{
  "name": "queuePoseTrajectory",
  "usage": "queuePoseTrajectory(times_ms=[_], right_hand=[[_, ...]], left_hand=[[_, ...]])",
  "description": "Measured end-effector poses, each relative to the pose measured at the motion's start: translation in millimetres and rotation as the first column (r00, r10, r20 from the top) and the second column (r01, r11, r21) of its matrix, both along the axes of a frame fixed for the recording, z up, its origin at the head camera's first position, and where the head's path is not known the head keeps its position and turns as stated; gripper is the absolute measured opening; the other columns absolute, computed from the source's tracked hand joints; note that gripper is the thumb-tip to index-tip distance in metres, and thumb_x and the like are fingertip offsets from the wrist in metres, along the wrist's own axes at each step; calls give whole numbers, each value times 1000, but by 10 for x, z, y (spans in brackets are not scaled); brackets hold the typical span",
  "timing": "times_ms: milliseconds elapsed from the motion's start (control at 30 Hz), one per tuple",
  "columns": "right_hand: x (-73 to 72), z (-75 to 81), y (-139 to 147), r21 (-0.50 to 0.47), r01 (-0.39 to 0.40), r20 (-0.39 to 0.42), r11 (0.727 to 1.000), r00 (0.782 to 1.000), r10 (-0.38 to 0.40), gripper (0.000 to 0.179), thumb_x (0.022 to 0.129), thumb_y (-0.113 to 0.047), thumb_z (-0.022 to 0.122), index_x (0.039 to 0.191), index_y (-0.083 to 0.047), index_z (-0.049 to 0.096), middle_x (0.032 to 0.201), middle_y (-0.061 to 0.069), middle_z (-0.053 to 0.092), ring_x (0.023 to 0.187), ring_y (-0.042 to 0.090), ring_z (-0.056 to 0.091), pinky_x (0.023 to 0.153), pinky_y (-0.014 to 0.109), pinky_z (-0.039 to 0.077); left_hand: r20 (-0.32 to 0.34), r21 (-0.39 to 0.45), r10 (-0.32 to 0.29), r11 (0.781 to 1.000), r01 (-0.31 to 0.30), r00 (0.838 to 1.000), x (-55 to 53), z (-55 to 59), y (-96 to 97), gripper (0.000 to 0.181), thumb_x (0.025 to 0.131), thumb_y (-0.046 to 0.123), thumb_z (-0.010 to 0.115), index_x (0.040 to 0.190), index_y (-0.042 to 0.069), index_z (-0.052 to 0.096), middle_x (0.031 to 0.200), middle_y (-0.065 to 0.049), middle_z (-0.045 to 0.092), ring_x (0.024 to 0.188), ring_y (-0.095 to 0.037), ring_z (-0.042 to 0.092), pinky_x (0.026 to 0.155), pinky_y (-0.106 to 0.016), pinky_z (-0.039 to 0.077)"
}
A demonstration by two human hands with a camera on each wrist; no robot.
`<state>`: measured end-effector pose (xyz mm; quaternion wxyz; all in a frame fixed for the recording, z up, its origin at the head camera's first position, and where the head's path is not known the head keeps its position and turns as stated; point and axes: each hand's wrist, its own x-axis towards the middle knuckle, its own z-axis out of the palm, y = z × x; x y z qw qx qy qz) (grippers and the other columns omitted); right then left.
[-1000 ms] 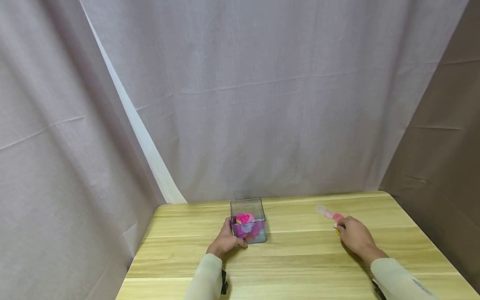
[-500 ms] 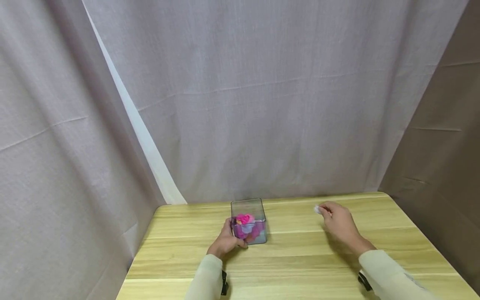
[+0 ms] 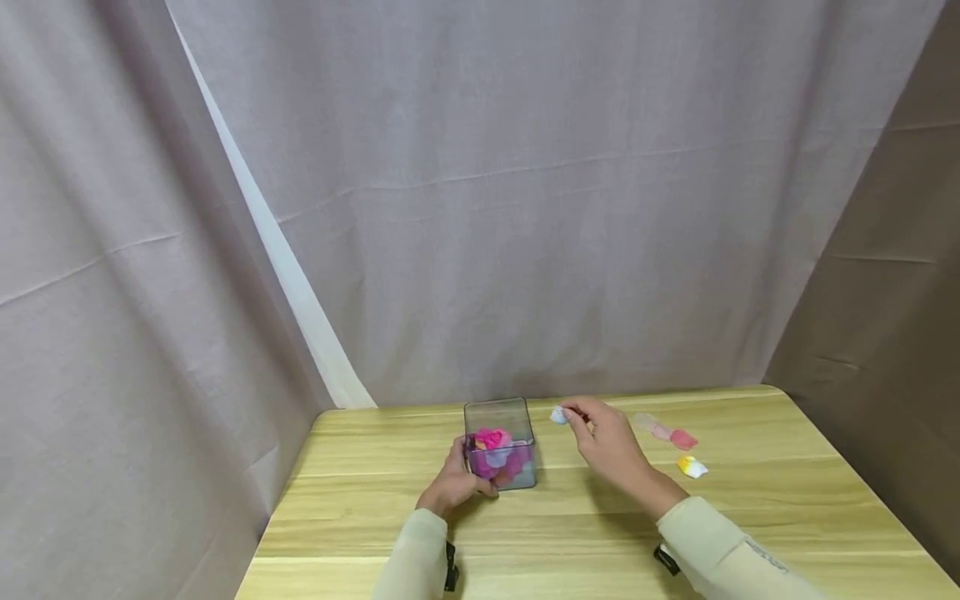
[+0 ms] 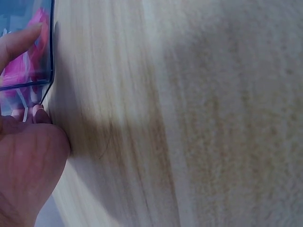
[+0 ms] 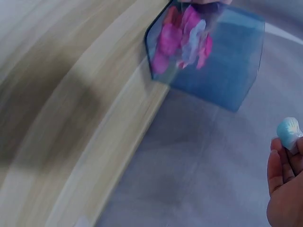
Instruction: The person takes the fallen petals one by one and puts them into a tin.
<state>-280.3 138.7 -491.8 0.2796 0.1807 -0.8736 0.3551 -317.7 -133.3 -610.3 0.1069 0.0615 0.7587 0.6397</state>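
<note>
My left hand (image 3: 452, 483) holds a clear smoky plastic box (image 3: 526, 477) on the table, its fingers along the left side and its thumb at the front. Pink, purple and pale artificial flower petals (image 3: 492, 438) lie heaped inside. To the right of the box, my right hand (image 3: 611, 446) pinches a pale blue-white petal (image 3: 558, 415) between thumb and fingers, above the table. The right wrist view shows this petal (image 5: 289, 132) apart from the box (image 5: 232, 66). In the left wrist view the thumb lies against the box wall (image 4: 51, 56).
On the right of the wooden table (image 3: 570, 550) lie a pinkish-red petal (image 3: 683, 439), pale petals (image 3: 651, 424) beside it and a yellow-and-white petal (image 3: 692, 467). A grey curtain (image 3: 525, 208) hangs behind the table's back edge.
My right hand has moved left from among the loose petals towards the box, carrying the pale blue-white petal. The petals behind it are uncovered. My left hand and the box stay nearly still.
</note>
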Motion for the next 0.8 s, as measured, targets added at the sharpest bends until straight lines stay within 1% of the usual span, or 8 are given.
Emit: queuePoseTrajectory(times_ms=[167, 300, 400, 500, 633, 733, 800], right_hand=[[-130, -21, -338, 74, -47, 12, 996, 999, 46, 10, 102, -7, 69, 107, -8, 77, 100, 3, 77, 95, 18, 69, 84, 39, 61], [-280, -102, -579, 175, -77, 28, 982, 997, 74, 12, 104, -9, 66, 107, -9, 77, 101, 1, 76, 99, 19, 66, 89, 39, 60], [-404, -173, -724, 245, -80, 55, 966, 996, 69, 12, 104, -11, 66, 107, -10, 78, 101, 0, 76, 99, 19, 66, 89, 38, 60], [-498, -221, -822, 296, -89, 119, 951, 991, 56, 13, 104, -12, 66, 109, -13, 78, 102, -2, 76, 100, 18, 65, 91, 37, 60], [-577, -225, -925, 302, -160, 217, 940, 972, 95, 15, 104, -11, 65, 110, -12, 79, 105, 0, 77, 102, 20, 67, 93, 40, 61], [-606, -212, -976, 304, -211, 259, 929, 957, 133, 15, 103, -6, 65, 109, -8, 79, 106, 6, 78, 103, 25, 69, 94, 44, 61], [-617, -206, -990, 308, -226, 278, 924, 950, 140, 16, 102, -4, 64, 109, -6, 78, 106, 8, 78, 102, 27, 69, 93, 45, 61]], left_hand=[[9, -15, 1, 1000, -1, 1000, 15, 15, -13, 114, 60, -8, 86, 158, 3, 29, 164, -26, 40, 158, -49, 28, 133, -70, 8], [20, 5, -1, 1000, 1, 1000, 17, 12, 18, 112, 61, -9, 85, 157, 3, 30, 163, -25, 41, 157, -47, 31, 133, -68, 10], [32, 15, -4, 1000, 3, 999, 13, 8, 28, 110, 60, -10, 85, 155, 4, 31, 161, -25, 42, 155, -45, 35, 134, -66, 12], [31, -2, -8, 1000, 8, 999, 13, 2, 35, 110, 60, -10, 85, 155, 3, 31, 160, -25, 44, 152, -45, 39, 133, -66, 14], [30, -32, -4, 999, 5, 1000, 8, 6, 20, 111, 61, -9, 85, 156, 4, 30, 159, -24, 45, 148, -43, 43, 132, -65, 18], [36, -33, -3, 999, 4, 999, -4, 23, 1, 111, 62, -9, 86, 156, 5, 29, 160, -24, 44, 148, -42, 43, 132, -64, 19], [44, -32, -2, 999, 3, 999, -8, 31, -6, 110, 62, -9, 86, 156, 6, 30, 161, -23, 44, 149, -41, 42, 132, -64, 18]])
